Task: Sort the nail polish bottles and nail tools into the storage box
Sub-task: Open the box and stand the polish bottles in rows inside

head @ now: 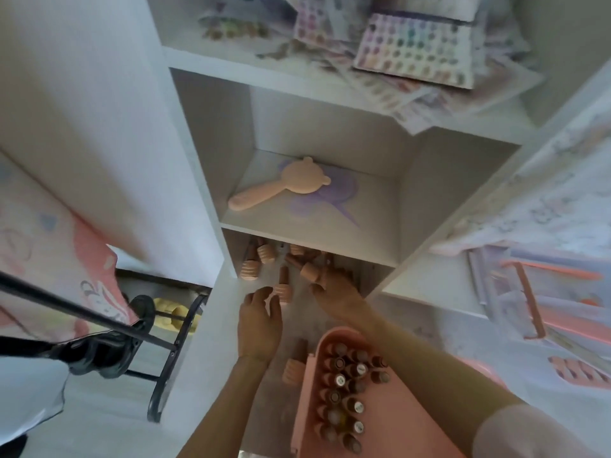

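Several peach-capped nail polish bottles [261, 259] lie scattered on the lowest shelf of a white cabinet. A pink storage box [386, 424] at the bottom holds several bottles upright. My left hand [259, 320] reaches in with fingers spread, its fingertips beside a bottle [284, 289] lying on the shelf. My right hand [337, 287] reaches deeper and its fingers curl over a bottle [310, 271] at the back; the grip is partly hidden. One more bottle [294, 365] lies beside the box's left wall.
A pink bear-shaped hand mirror [281, 186] lies on the middle shelf. Colour swatch cards [413, 47] are piled on the top shelf. A black stool frame [165, 352] stands at the left. At the right lie a pink-framed tray [529, 302] and papers.
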